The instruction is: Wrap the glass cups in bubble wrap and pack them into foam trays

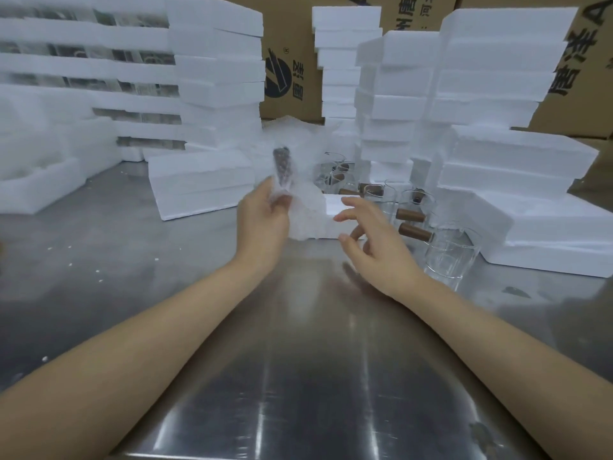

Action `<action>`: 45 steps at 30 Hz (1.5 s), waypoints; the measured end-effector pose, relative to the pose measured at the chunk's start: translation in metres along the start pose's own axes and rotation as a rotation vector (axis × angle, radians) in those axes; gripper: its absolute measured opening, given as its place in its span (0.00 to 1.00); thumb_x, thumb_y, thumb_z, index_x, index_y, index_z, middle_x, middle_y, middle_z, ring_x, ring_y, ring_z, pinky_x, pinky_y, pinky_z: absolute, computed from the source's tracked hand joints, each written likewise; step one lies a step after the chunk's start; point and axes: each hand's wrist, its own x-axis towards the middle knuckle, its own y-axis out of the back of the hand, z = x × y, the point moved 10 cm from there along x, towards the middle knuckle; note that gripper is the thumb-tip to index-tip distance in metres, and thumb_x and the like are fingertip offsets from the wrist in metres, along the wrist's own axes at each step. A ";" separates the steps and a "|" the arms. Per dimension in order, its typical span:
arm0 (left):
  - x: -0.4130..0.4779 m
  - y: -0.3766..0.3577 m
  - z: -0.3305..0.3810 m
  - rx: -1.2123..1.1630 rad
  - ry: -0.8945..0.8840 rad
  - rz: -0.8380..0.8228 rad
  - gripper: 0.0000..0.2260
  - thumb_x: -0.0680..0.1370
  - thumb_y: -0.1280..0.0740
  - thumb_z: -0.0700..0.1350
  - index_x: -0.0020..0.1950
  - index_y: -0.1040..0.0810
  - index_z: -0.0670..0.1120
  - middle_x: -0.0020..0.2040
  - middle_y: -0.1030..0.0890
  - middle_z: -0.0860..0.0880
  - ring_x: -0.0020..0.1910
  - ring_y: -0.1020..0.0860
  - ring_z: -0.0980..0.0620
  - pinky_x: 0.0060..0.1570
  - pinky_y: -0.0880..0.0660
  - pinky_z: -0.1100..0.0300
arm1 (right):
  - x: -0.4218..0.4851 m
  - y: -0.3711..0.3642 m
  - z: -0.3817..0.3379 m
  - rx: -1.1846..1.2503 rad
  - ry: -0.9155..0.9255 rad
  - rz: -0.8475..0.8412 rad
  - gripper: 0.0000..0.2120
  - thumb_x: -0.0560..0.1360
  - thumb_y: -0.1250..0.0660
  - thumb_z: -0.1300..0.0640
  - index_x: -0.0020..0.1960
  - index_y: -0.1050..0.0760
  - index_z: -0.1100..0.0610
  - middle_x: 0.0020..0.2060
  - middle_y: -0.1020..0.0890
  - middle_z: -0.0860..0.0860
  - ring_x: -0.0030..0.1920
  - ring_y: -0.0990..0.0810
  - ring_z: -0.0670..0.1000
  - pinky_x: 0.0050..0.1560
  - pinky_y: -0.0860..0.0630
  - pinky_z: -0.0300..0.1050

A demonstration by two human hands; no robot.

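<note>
Head view, packing station. Left hand (265,220): pinches a sheet of bubble wrap (298,207) and holds it lifted off the tabletop (298,360), likely to free it for wrapping. Right hand (374,240): fingers spread, holding nothing, near the glass cups (447,257) with brown handles, which stand unwrapped at right, within reach. Foam trays (202,184): stacked behind, none yet filled that I can see.

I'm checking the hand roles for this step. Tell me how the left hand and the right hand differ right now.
The left hand grips a sheet of bubble wrap, raised above the metal table; the right hand holds nothing. The left hand's fingers are curled round the wrap; the right hand's fingers are spread and relaxed. The right hand is nearer the glass cups. Both are bare and hover over the table.
</note>
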 end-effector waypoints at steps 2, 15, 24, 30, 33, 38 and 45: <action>0.011 0.014 0.006 -0.001 -0.026 0.048 0.04 0.75 0.38 0.33 0.44 0.24 0.36 0.41 0.20 0.40 0.39 0.26 0.52 0.38 0.28 0.55 | 0.002 -0.009 0.013 -0.114 -0.051 -0.084 0.20 0.78 0.37 0.55 0.69 0.33 0.50 0.66 0.30 0.44 0.44 0.24 0.43 0.53 0.27 0.45; 0.054 -0.061 0.055 0.587 -0.462 -0.614 0.09 0.72 0.30 0.30 0.51 0.18 0.36 0.48 0.22 0.41 0.48 0.24 0.46 0.45 0.32 0.63 | 0.000 0.009 -0.021 -0.443 0.281 0.070 0.08 0.76 0.34 0.56 0.50 0.17 0.54 0.46 0.18 0.47 0.50 0.23 0.56 0.49 0.38 0.45; 0.042 -0.080 0.019 0.816 -0.316 -0.846 0.07 0.70 0.26 0.36 0.45 0.20 0.42 0.40 0.21 0.48 0.42 0.26 0.49 0.37 0.32 0.58 | 0.002 0.002 -0.011 -0.365 0.200 -0.016 0.09 0.79 0.36 0.55 0.54 0.18 0.54 0.46 0.18 0.50 0.50 0.23 0.56 0.49 0.35 0.49; 0.047 -0.070 0.002 0.825 -0.210 -0.671 0.11 0.69 0.28 0.33 0.49 0.17 0.43 0.37 0.25 0.52 0.42 0.27 0.50 0.35 0.35 0.63 | 0.003 0.006 -0.009 -0.274 0.173 0.034 0.08 0.77 0.33 0.55 0.53 0.17 0.54 0.45 0.18 0.50 0.49 0.22 0.56 0.50 0.30 0.54; 0.048 -0.057 -0.009 0.618 -0.075 -0.565 0.14 0.68 0.28 0.32 0.51 0.17 0.44 0.43 0.21 0.51 0.46 0.24 0.52 0.39 0.31 0.67 | 0.003 0.004 -0.006 -0.270 0.135 0.013 0.10 0.76 0.34 0.58 0.54 0.17 0.54 0.46 0.18 0.49 0.51 0.23 0.55 0.53 0.31 0.53; 0.031 -0.029 -0.022 0.155 0.003 -0.537 0.15 0.78 0.32 0.43 0.63 0.26 0.56 0.61 0.26 0.55 0.58 0.27 0.63 0.51 0.33 0.75 | 0.001 0.002 -0.005 -0.295 0.124 -0.039 0.17 0.72 0.37 0.65 0.58 0.19 0.55 0.49 0.18 0.51 0.54 0.23 0.56 0.57 0.31 0.54; 0.006 -0.013 -0.046 0.337 -0.071 -0.596 0.31 0.70 0.31 0.64 0.69 0.35 0.56 0.65 0.33 0.56 0.63 0.34 0.61 0.64 0.39 0.64 | -0.002 0.042 -0.025 -0.404 0.229 0.181 0.13 0.72 0.34 0.68 0.54 0.18 0.60 0.48 0.17 0.55 0.51 0.20 0.60 0.50 0.26 0.54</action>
